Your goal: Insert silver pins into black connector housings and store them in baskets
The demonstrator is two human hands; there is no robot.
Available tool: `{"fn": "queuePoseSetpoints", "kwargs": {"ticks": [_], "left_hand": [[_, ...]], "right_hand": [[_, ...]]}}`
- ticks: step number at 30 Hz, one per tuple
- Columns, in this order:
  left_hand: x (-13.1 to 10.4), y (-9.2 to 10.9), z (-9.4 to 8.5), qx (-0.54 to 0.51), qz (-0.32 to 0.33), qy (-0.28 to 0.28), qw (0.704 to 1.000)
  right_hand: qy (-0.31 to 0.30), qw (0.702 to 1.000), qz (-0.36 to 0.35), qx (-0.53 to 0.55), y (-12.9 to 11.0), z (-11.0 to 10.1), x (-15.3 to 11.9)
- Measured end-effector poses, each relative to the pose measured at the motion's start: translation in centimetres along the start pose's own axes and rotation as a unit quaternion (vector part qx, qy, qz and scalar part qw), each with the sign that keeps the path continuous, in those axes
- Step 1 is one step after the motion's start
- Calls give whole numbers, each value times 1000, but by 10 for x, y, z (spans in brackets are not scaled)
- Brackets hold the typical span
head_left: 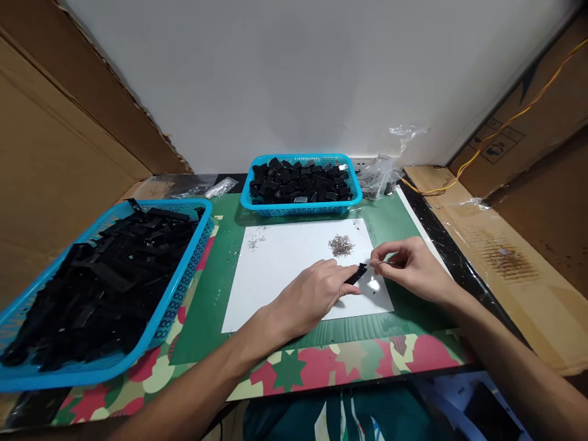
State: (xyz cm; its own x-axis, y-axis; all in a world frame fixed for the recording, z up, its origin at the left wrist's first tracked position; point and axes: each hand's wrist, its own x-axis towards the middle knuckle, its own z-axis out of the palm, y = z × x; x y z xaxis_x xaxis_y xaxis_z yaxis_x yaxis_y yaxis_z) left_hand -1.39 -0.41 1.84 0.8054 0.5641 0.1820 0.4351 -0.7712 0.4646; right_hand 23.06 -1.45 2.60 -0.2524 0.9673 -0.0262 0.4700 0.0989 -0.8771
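Note:
My left hand (324, 288) is closed on a small black plastic part (356, 274) over the right side of a white sheet (271, 275). Just right of that part, my right hand (404, 263) pinches something thin and metallic, too small to make out clearly. Behind my hands lies a pile of tiny metal pieces (341, 245) on the sheet. A smaller scatter of silvery bits (254, 241) is at the sheet's back left corner.
A blue basket (184, 269) of long black parts stands at the left. Another blue basket (301, 210) with small black blocks is at the back, beside a clear plastic bag (379, 174). Cardboard walls flank both sides; a yellow cable (487, 139) runs down the right.

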Motion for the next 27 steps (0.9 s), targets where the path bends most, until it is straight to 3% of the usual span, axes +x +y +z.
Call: {"fn": "queuePoseSetpoints", "kwargs": {"ticks": [12,21,27], "left_hand": [[4,7,1,40,13,-1,999],[2,3,9,18,-3,17,1000],[1,3,13,16,-4,15,1000]], "right_hand": [[11,994,-22,-109,11,13,-6],[29,976,-131,-172,14,18,-12],[2,969,-151,-194,17,16,-14]]}}
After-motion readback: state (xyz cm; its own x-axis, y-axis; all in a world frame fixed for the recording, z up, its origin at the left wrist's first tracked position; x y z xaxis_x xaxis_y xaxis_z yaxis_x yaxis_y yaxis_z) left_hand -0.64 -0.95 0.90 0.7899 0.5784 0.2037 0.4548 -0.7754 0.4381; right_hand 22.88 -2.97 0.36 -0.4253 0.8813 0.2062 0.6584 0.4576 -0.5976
